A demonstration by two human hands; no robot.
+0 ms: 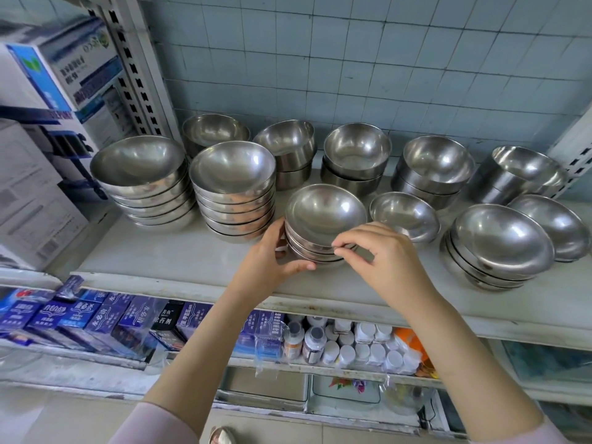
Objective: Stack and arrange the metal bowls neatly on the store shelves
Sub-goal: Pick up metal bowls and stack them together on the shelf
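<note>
Head view, upper shelf (179, 251). Task judged well past halfway. Done: left-end stack (141, 174) and second stack (232, 181) are tall and nested; the right front stack (499, 241) is also built. The back row of deep bowls (357, 152) sits in pairs, several tilted rather than seated flush. Left to do, as I read it: single bowl (404, 214) stands alone just beside the centre stack (323, 216); far-right bowl (555, 225) lies tilted next to the right front stack. The centre stack is in hand, near the shelf's front edge. Left hand (269, 261) curls round its left side, thumb along the base. Right hand (394, 261) pinches a rim at the stack's right front between thumb and forefinger, other fingers loosely bent. Hard to make out: which bowl's rim is pinched, and the bowl count in the centre stack, since the hands cover its front. The rearmost left bowls are mostly hidden behind the second stack.
</note>
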